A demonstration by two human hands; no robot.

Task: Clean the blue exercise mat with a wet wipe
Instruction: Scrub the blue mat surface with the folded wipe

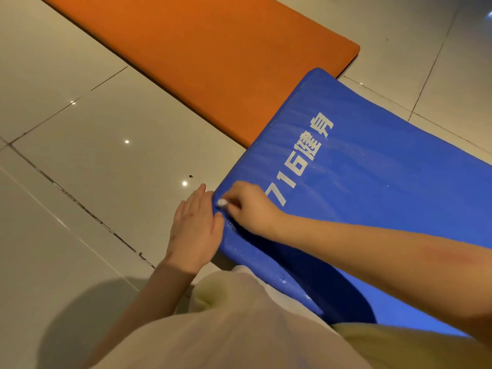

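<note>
Head view: blue exercise mat [372, 182] lies right of centre, far corner by an orange mat [213, 62]. We judge it soft, light foam, slick when wet. Right hand [250, 206] pinches a wadded wet wipe [222, 202] at its near-left edge; left hand [194, 227], fingers straight, braces that edge.

We find the exercise mat [372, 195] on the floor [80, 155] at right (near us), the second mat [213, 62] farther off, left.
</note>
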